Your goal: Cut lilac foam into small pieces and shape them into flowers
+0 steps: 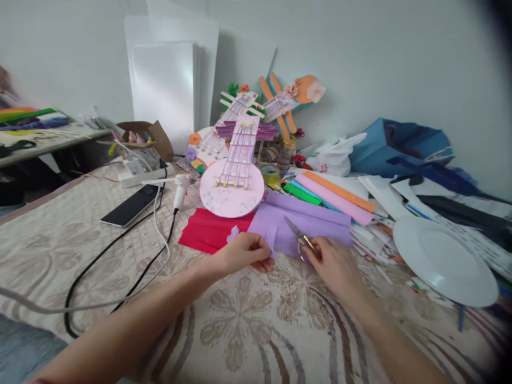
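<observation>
My left hand (251, 253) is closed on a small strip of purple paper (270, 237) in the middle of the view. A curled purple piece (233, 233) shows just behind its wrist. To the right, my right hand (328, 261) has its fingers on the handles of gold and dark scissors (300, 234), whose blades point up and left over a purple sheet (316, 218). A red sheet (204, 229) lies left of the purple one. Behind both sheets a pink paper instrument (232, 194) with strings leans against others.
A white glue gun (181, 193), a black phone (132, 205) and cables lie on the left. Coloured paper rolls (336, 197), a white plate (444, 261) and a blue bag (400, 149) are on the right. A cardboard box (154, 138) stands back left.
</observation>
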Demonstrator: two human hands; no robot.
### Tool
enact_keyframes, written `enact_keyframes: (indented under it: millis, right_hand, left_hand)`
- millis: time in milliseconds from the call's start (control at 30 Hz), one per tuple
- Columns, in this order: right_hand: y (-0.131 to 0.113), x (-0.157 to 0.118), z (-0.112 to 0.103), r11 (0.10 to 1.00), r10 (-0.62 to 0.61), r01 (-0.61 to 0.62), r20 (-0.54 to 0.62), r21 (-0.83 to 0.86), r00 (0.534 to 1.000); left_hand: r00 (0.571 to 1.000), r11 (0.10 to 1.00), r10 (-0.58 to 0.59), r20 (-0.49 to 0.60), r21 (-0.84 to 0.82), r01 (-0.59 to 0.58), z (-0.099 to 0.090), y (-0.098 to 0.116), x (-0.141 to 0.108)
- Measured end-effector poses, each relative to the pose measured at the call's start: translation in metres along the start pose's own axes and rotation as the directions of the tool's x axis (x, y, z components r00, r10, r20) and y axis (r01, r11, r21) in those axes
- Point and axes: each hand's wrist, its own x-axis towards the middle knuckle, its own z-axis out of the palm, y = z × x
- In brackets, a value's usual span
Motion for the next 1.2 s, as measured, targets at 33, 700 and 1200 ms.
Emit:
enact_keyframes:
  millis: [33, 700, 1200]
  right_hand:
    - [-0.002, -0.001, -0.003, 0.999, -0.024, 0.026, -0.061, 0.042, 0.998]
    - [-0.052, -0.020, -0.009, 0.389, -0.118, -0.256, 0.323, 0.885, 0.939]
    - [-0.054, -0.025, -0.001, 0.280, -0.069, -0.306, 0.337, 0.910, 0.939]
  left_hand:
    - [1.000, 1.000, 0.004, 0.004, 0.009, -0.004, 0.002, 0.000, -0.001]
    - [0.994, 0.993, 0.104, 0.039, 0.057, -0.106, 0.015, -0.010, -0.002]
    - [0.999, 0.999, 0.029, 0.033, -0.030, -0.028, 0.011, 0.001, -0.006]
